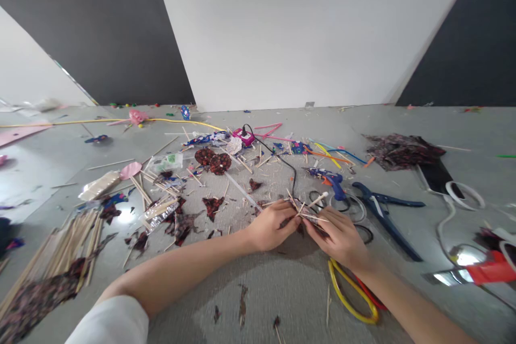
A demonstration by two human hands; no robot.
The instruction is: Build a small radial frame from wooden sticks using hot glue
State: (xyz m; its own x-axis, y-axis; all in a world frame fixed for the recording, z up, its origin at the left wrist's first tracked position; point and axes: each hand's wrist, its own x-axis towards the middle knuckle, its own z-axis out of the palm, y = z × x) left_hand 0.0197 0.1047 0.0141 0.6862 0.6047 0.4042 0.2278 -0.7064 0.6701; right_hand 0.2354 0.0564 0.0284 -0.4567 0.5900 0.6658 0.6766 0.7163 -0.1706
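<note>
Main risk, my read: a slip or a snap. The crossed-stick piece (299,207) sat between both hands, over the grey work surface (298,298), right of center in view. Sticks looked thin, so an uneven squeeze or twist could have cracked one or skewed the crossing. Couldn't tell if the joints were glued; if loose, easing off on one side could have let it fall apart.

Second: the blue glue gun (329,178) lay just beyond the right hand (337,234). Couldn't tell if it was hot; if so, a forward drift of the knuckles could have meant a burn. The black cord (295,172) ran from the magenta box (243,137) down to just behind the piece, so stick ends could have snagged on it. The yellow loop (350,309) near the right forearm was another catch point.

Pose: left hand (272,227) was back-up, its forearm slanting in from lower left, wrist fairly straight, thumb and index clamped on the near-left part of the piece. Right forearm angled in from lower right, fingers curled, thumb and index pinched on the opposite side. Fingertips of the two hands were near each other; couldn't tell if touching. Right outer fingers were partly hidden.
</note>
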